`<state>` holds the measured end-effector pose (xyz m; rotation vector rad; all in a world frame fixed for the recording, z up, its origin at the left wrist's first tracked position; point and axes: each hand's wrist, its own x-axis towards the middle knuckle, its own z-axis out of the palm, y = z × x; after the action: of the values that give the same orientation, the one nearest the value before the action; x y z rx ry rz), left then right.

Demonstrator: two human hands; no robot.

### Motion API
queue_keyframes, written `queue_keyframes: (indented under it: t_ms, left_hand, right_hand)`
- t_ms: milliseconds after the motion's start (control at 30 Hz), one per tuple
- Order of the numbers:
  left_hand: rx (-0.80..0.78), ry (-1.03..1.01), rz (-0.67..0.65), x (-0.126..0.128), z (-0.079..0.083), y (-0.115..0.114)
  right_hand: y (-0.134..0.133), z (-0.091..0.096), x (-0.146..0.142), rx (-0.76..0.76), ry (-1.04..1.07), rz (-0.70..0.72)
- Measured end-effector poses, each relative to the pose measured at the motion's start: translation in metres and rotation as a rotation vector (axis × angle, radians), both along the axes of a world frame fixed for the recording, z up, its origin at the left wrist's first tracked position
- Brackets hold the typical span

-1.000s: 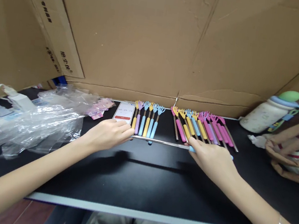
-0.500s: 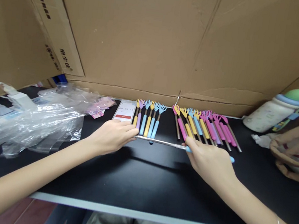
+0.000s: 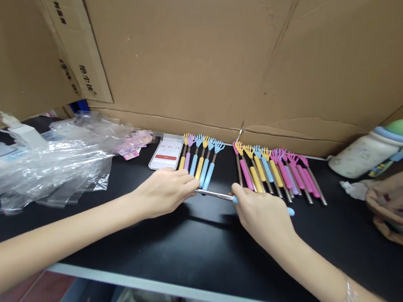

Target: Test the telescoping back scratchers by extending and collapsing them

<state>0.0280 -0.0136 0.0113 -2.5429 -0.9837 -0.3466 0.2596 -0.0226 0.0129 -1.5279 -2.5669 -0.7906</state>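
Between my hands lies a telescopic back scratcher [image 3: 216, 194], held level just above the table, with a thin metal rod and a light blue handle. My left hand [image 3: 168, 191] is closed round its left end, hiding the claw. My right hand [image 3: 264, 212] grips the blue handle, whose rounded end sticks out past my palm. Behind my left hand stands a row of several back scratchers [image 3: 204, 171] with blue, yellow and purple handles. Beyond my right hand is a second, denser row of back scratchers [image 3: 268, 170] in pink, yellow, blue and purple.
A phone [image 3: 166, 153] showing a timer is behind my left hand. Crumpled clear plastic bags [image 3: 67, 167] spread over the left side, near a white charger [image 3: 29, 137]. At right are a white bottle [image 3: 368, 154] and a brown bag [image 3: 385, 204]. Cardboard [image 3: 186, 44] walls the back.
My hands have come closer together, the left moving right and the right moving left. Less of the metal rod shows between them, so the back scratcher is shorter.
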Motion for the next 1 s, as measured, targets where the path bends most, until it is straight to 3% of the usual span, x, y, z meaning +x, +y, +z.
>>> queue_keyframes:
  t_ms: [300, 500, 633, 767, 1000]
  left_hand:
    - [-0.006, -0.006, -0.056, 0.018, -0.006, -0.001]
    - [0.102, -0.013, -0.06, 0.018, -0.004, 0.0]
    - [0.298, 0.017, -0.043, 0.012, 0.011, 0.003]
    - [0.383, 0.064, -0.009, -0.003, 0.023, 0.008]
    - [0.412, -0.017, 0.005, -0.021, 0.022, 0.018]
  right_hand:
    - [-0.001, -0.006, -0.021, -0.105, 0.048, 0.059]
    - [0.0, -0.002, -0.019, -0.123, 0.062, 0.068]
    - [0.003, 0.005, -0.015, -0.07, 0.166, 0.148]
    - [0.007, 0.008, -0.007, -0.12, 0.249, 0.26]
    - [0.006, 0.005, -0.001, -0.212, 0.341, 0.394]
